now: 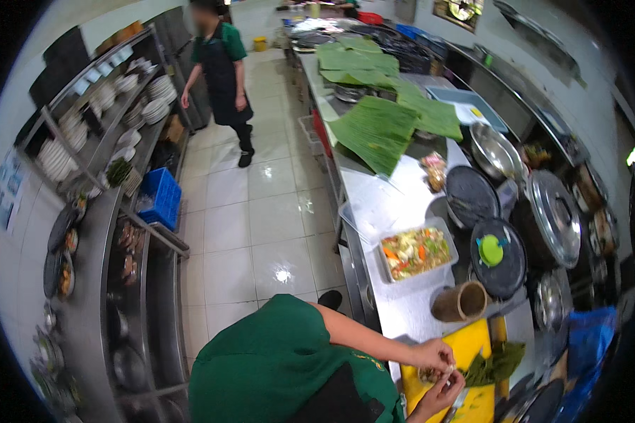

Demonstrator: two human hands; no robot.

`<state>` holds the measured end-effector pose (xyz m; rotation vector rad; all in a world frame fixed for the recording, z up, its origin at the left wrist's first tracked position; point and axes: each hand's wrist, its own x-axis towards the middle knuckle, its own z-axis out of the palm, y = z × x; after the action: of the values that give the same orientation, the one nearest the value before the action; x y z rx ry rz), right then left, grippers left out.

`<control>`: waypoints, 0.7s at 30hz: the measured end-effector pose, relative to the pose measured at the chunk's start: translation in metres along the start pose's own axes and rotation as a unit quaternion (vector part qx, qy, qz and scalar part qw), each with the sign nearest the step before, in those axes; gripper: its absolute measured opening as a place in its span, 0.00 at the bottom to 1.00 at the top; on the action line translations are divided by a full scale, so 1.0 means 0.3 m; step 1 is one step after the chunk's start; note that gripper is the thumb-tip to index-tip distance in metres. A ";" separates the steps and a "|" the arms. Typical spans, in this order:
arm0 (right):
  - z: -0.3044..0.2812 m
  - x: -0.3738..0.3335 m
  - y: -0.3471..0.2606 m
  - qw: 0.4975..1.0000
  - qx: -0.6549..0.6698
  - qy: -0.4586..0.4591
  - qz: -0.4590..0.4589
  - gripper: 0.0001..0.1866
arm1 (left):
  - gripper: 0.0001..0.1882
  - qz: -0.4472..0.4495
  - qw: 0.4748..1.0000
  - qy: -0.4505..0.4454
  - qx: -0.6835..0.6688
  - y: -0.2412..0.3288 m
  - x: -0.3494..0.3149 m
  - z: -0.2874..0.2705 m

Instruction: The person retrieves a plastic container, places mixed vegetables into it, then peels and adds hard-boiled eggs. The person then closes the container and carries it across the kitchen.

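Over a yellow cutting board [473,340], my left hand [432,354] and my right hand [439,396] meet with fingertips pinched together. Between them is a small whitish piece [450,369], too small to name. Just under my left fingers sits a small heap of brownish bits [426,375], partly hidden by the hand. A knife [457,405] lies on the board beside my right hand. Dark green leaf pieces [496,364] rest across the board's right side. Beyond the board stands a brown bamboo tube [458,303].
A plastic tub of chopped vegetables [418,252], a black lid [502,275] with a green item [490,250], and large banana leaves [377,130] occupy the steel counter. A person in an apron [220,77] walks the tiled aisle. Shelves of dishes and a blue crate [160,197] line the left.
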<state>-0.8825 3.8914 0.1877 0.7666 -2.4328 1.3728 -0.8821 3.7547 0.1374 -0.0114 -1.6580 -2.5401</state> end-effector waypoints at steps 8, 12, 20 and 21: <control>0.009 0.013 -0.054 0.990 -0.089 0.073 -0.085 0.14 | 0.11 0.006 0.999 0.049 -0.018 0.059 -0.009 0.025; 0.018 0.046 -0.032 0.968 -0.104 0.081 -0.212 0.08 | 0.09 0.027 0.990 0.100 0.092 0.103 -0.014 0.022; 0.003 0.008 -0.003 0.998 0.050 -0.025 0.025 0.04 | 0.11 -0.083 0.994 0.039 -0.054 0.064 -0.056 -0.010; 0.002 0.009 -0.004 0.999 0.038 -0.032 0.019 0.04 | 0.11 -0.082 0.992 0.031 -0.093 0.060 -0.059 -0.010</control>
<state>-0.8839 3.8894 0.1893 0.7968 -2.4677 1.4860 -0.8625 3.7465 0.1515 0.1944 -1.4511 -2.7754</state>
